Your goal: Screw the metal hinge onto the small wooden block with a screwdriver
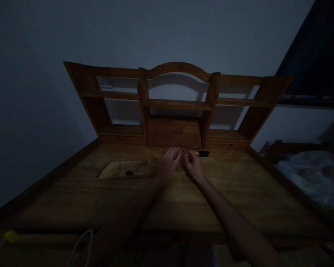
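My left hand [168, 163] is closed in a pinch over a thin wooden board, at a small shiny metal piece [183, 152] whose kind I cannot make out. Facing it, my right hand [194, 164] pinches at the same piece from the right, the fingertips of both hands nearly meeting. Just behind the right hand lies a tool with a yellow and black handle [203, 153]; its working end is hidden. The pale board [115, 170] runs beneath both hands, with dark stains and a rough, slanted left end.
The wooden desk [167, 207] has raised side edges and a shelf unit [176, 105] along its back. Small thin pieces [91, 166] lie left of the board. A white cable [82, 241] loops near the front edge. Pale plastic sheeting [313, 176] sits at the right.
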`<action>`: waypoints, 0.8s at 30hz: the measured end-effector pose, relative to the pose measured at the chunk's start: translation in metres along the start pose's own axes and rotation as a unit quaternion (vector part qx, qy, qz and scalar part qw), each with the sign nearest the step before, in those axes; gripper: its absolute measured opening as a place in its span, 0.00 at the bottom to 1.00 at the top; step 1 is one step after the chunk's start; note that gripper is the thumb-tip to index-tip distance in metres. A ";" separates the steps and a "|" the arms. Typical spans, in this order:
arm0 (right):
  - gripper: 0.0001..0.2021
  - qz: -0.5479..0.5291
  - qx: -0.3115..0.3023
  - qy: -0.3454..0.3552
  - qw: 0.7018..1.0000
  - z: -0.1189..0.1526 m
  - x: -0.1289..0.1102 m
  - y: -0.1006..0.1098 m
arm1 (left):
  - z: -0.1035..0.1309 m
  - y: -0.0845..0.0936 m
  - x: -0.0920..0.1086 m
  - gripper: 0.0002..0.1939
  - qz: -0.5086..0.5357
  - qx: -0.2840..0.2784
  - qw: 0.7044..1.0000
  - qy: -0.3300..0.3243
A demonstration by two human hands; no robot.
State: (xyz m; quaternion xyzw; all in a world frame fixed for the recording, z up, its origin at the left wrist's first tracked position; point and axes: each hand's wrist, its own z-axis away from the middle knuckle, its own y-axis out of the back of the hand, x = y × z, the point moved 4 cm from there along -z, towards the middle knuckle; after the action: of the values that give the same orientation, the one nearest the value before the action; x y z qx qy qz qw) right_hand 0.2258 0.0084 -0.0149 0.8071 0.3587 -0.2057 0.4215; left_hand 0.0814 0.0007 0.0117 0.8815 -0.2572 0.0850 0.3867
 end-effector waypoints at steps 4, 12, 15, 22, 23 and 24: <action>0.14 0.014 -0.005 -0.023 1.000 0.001 0.000 -0.001 | 0.000 0.000 0.000 0.13 0.004 -0.001 1.000 0.003; 0.17 0.007 -0.009 0.007 1.000 0.002 -0.004 0.002 | 0.000 0.002 0.001 0.13 0.008 -0.014 1.000 0.007; 0.15 0.000 -0.010 0.012 1.000 0.002 -0.004 0.002 | 0.000 0.002 0.000 0.13 0.006 -0.012 1.000 0.006; 0.15 -0.005 0.001 -0.016 1.000 0.001 -0.001 0.001 | 0.000 0.002 0.001 0.14 -0.011 -0.028 1.000 0.007; 0.15 -0.007 -0.001 -0.018 1.000 0.001 -0.001 0.000 | 0.000 0.002 0.001 0.14 -0.010 -0.028 1.000 0.008; 0.16 -0.009 -0.003 -0.016 1.000 0.001 0.000 0.000 | 0.000 0.001 0.001 0.14 -0.007 -0.026 1.000 0.008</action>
State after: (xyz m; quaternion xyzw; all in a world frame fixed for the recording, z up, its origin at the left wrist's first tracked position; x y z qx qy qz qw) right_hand 0.2256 0.0076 -0.0150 0.7993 0.3598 -0.2210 0.4275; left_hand 0.0816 -0.0003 0.0132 0.8722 -0.2499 0.0823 0.4124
